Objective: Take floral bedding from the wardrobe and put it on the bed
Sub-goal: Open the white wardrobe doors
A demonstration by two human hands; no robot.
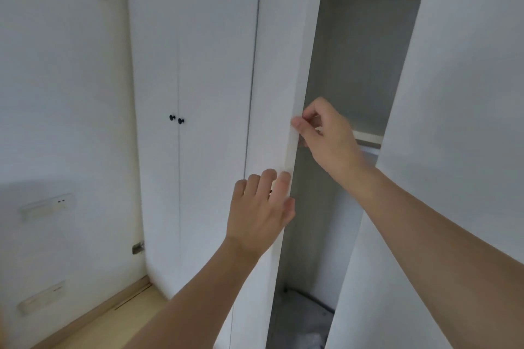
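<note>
A tall white wardrobe [215, 71] fills the middle of the view. Its left door [280, 65] stands partly ajar, and the right door [453, 93] hangs open beside it. My right hand [323, 133] grips the left door's edge, thumb on the front and fingers behind. My left hand [261, 207] rests on the same edge lower down, fingers curled around it. Through the gap I see a grey interior with a shelf [368, 137]. Pale fabric [306, 323] lies at the bottom; I cannot tell whether it is the floral bedding.
A second pair of closed doors with two black knobs [176, 119] stands to the left. The white wall on the left carries sockets [46, 205]. A strip of wooden floor [119, 317] runs along the wardrobe's base. No bed is in view.
</note>
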